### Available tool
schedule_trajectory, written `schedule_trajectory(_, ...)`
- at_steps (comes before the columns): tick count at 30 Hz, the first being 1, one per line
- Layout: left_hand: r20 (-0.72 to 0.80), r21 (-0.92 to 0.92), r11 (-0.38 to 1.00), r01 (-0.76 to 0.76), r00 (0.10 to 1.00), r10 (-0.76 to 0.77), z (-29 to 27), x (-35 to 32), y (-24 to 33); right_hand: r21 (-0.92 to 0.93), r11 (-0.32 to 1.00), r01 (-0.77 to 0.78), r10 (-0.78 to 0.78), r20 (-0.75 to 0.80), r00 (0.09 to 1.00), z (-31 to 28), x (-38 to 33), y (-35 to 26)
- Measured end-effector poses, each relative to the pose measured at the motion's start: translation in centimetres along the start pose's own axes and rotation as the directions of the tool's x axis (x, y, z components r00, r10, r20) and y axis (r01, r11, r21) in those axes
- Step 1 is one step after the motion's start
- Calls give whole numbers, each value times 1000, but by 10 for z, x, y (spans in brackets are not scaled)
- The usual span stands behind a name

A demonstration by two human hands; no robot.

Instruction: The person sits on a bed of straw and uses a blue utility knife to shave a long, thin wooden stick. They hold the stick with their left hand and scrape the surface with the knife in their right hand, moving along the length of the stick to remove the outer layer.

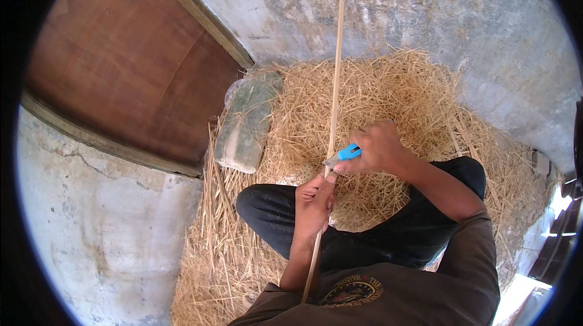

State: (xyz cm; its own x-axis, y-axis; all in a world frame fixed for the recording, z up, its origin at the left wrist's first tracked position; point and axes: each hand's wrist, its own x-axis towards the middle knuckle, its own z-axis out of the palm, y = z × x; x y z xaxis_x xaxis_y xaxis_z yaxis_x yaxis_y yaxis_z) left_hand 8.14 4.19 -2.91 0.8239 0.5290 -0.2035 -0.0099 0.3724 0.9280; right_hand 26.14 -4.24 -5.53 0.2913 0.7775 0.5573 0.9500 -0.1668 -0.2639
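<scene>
A long, thin pale strip, like split bamboo (337, 71), runs from beside my body up toward the far wall. My left hand (314, 202) is closed around its lower part, thumb along it. My right hand (378, 146) grips a utility knife (349, 152) with a blue body. The knife's blade lies against the strip just above my left thumb. Most of the knife's handle is hidden inside my right fist.
Dry straw-like shavings (395, 89) are heaped over the floor around my crossed legs (388, 235). A greenish-grey slab (248, 122) lies to the left, near a brown door panel (133, 65). A stained wall (425, 16) stands at the far side.
</scene>
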Motion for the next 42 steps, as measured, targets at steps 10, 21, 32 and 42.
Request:
schedule_trajectory(10, 133, 38, 993, 111, 984, -115, 6, -25, -30, -204, 797, -568, 597, 132, 791, -18, 21, 83)
schedule_trajectory(21, 23, 341, 934, -106, 994, 105, -6, -16, -13, -53, 987, -152, 160, 302, 940, -7, 5, -4)
schedule_trajectory(32, 26, 327, 939, -103, 995, 100, 0, -27, -16, 38, 983, -180, 177, 78, 981, -2, 4, 19)
schedule_trajectory(42, 192, 346, 936, -61, 981, -7, 14, -63, -20, -276, 720, -637, 673, 53, 737, -38, 43, 147)
